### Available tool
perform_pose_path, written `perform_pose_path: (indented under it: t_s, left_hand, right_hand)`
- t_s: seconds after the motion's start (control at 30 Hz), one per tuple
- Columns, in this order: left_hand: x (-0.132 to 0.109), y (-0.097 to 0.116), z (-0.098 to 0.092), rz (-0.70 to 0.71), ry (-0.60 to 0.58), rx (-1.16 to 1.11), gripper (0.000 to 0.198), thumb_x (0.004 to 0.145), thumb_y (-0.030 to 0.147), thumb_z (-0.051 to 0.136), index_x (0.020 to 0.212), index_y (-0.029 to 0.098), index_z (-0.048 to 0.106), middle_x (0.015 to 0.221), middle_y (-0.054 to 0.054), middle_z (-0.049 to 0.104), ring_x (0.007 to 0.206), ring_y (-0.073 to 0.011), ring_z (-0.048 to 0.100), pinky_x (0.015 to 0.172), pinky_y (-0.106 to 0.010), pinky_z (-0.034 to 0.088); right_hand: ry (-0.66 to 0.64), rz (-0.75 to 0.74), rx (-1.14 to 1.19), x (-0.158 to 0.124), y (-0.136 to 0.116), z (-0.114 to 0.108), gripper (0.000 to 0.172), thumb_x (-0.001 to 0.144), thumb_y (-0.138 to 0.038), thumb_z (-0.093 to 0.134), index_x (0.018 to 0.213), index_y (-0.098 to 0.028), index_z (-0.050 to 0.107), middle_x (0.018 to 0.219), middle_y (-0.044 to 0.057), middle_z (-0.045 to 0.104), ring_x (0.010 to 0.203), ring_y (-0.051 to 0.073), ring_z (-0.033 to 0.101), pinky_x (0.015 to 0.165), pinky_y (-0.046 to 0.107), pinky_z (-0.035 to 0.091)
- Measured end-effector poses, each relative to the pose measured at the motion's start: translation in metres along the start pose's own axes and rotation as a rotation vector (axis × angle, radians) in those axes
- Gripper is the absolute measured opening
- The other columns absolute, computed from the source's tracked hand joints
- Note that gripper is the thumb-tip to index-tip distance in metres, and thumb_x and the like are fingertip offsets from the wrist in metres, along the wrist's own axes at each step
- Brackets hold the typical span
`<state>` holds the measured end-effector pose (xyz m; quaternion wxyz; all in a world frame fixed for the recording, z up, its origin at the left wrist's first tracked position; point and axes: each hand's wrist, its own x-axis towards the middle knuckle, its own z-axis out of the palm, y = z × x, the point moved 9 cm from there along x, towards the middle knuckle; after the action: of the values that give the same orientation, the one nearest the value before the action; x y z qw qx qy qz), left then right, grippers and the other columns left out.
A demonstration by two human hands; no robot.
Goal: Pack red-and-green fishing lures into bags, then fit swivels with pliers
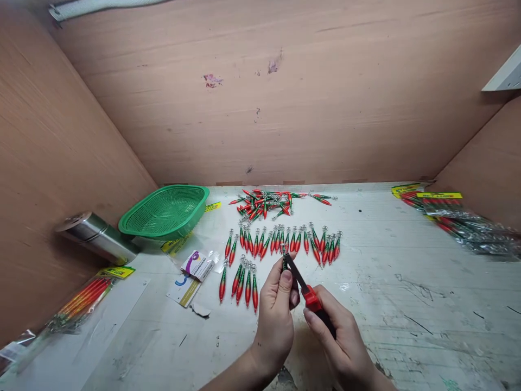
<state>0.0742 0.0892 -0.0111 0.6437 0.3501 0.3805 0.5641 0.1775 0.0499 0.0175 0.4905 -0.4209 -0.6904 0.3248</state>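
Observation:
My left hand (277, 312) is closed around a green fishing lure (284, 263) held upright, its hook end showing above the fingertips. In my right hand (342, 336) is a tool with a red and black handle (312, 300). The tool's dark flat blade (297, 273) leans up to the left, its tip at the upper part of the held lure. Just beyond my hands, red and green lures (278, 239) lie side by side in a row. Several more lures (248, 285) lie to the left of my left hand, and a loose pile (264, 204) is near the back panel.
A green basket (163, 210) and a metal cylinder (97, 237) stand at the left. Printed cards (190, 278) lie before the basket. Packaged lures (87, 298) are at the lower left, with more packs (459, 222) at the right. Wooden panels (285, 108) enclose the table.

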Motion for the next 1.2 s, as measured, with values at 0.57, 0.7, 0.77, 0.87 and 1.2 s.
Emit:
perform_pose_path:
  t_s: [0.57, 0.7, 0.77, 0.87, 1.2]
  left_hand:
    - [0.002, -0.005, 0.001, -0.06, 0.057, -0.022, 0.078, 0.07, 0.072, 0.069, 0.121, 0.014, 0.066, 0.058, 0.008, 0.035, 0.054, -0.0082, 0.027, 0.049, -0.021, 0.023]
    - [0.002, -0.008, 0.0, -0.066, 0.048, -0.055, 0.074, 0.072, 0.069, 0.07, 0.124, 0.016, 0.066, 0.06, 0.007, 0.035, 0.055, -0.0083, 0.029, 0.05, -0.021, 0.024]
    - [0.0, -0.007, 0.0, -0.07, 0.049, -0.064, 0.07, 0.074, 0.067, 0.07, 0.124, 0.017, 0.066, 0.061, 0.007, 0.035, 0.056, -0.0084, 0.029, 0.051, -0.02, 0.025]
    - [-0.002, -0.006, 0.001, -0.077, 0.057, -0.082, 0.069, 0.076, 0.065, 0.069, 0.126, 0.017, 0.065, 0.061, 0.007, 0.035, 0.056, -0.0084, 0.029, 0.051, -0.02, 0.026]
    - [-0.001, -0.007, 0.002, -0.094, 0.077, -0.089, 0.075, 0.073, 0.069, 0.069, 0.127, 0.017, 0.063, 0.06, 0.008, 0.033, 0.055, -0.0084, 0.026, 0.049, -0.019, 0.024]
  right_hand:
    - [0.059, 0.125, 0.07, -0.007, 0.025, 0.01, 0.023, 0.099, -0.042, 0.046, 0.093, -0.023, 0.058, 0.084, 0.002, 0.056, 0.075, 0.016, 0.056, 0.071, 0.024, 0.046]
    - [0.082, 0.159, 0.1, -0.007, 0.023, 0.01, 0.028, 0.099, -0.046, 0.046, 0.092, -0.023, 0.06, 0.083, 0.002, 0.057, 0.075, 0.017, 0.055, 0.07, 0.025, 0.045]
    - [0.08, 0.179, 0.112, -0.007, 0.022, 0.01, 0.029, 0.098, -0.046, 0.045, 0.096, -0.022, 0.061, 0.083, 0.003, 0.057, 0.074, 0.017, 0.055, 0.07, 0.026, 0.045]
    - [0.072, 0.214, 0.137, -0.007, 0.023, 0.012, 0.03, 0.098, -0.048, 0.045, 0.101, -0.022, 0.06, 0.084, 0.003, 0.058, 0.074, 0.018, 0.054, 0.071, 0.027, 0.044]
    - [0.072, 0.251, 0.068, -0.011, 0.029, 0.011, 0.03, 0.098, -0.048, 0.046, 0.098, -0.023, 0.062, 0.084, 0.002, 0.059, 0.075, 0.017, 0.056, 0.067, 0.024, 0.044]
